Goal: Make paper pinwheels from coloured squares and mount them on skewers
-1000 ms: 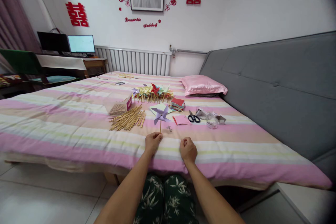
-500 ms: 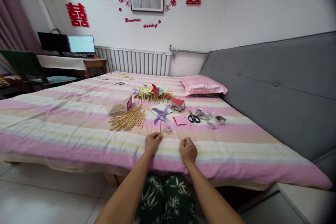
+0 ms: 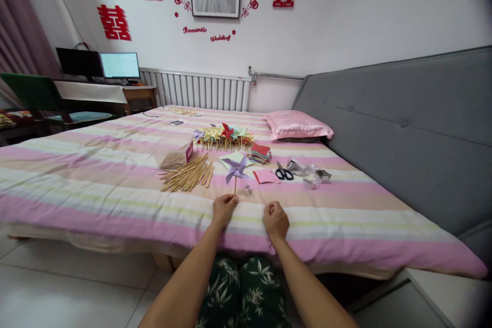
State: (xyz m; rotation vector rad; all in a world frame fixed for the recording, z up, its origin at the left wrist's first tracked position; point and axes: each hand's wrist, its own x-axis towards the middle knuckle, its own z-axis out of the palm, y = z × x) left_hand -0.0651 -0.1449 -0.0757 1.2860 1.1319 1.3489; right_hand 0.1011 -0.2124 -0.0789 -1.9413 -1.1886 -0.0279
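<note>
My left hand (image 3: 225,208) pinches the lower end of a thin stick that carries a purple paper pinwheel (image 3: 236,168), held upright above the bed. My right hand (image 3: 276,219) rests on the striped bedspread as a loose fist, and nothing shows in its fingers. Just beyond the hands lie a few small metallic bits (image 3: 248,189), too small to name. Pink and red paper (image 3: 266,177) and black-handled scissors (image 3: 284,172) are ahead of my right hand. A pile of thin wooden sticks (image 3: 187,174) spreads to the left of the pinwheel.
Finished pinwheels (image 3: 223,136) stand grouped farther back. Near them are a stack of coloured paper squares (image 3: 260,153), a pale sheet (image 3: 229,160) and a clear box (image 3: 173,159) of sticks. Clear packaging (image 3: 310,179) lies right, below a pink pillow (image 3: 299,124). A grey headboard (image 3: 400,128) borders the bed.
</note>
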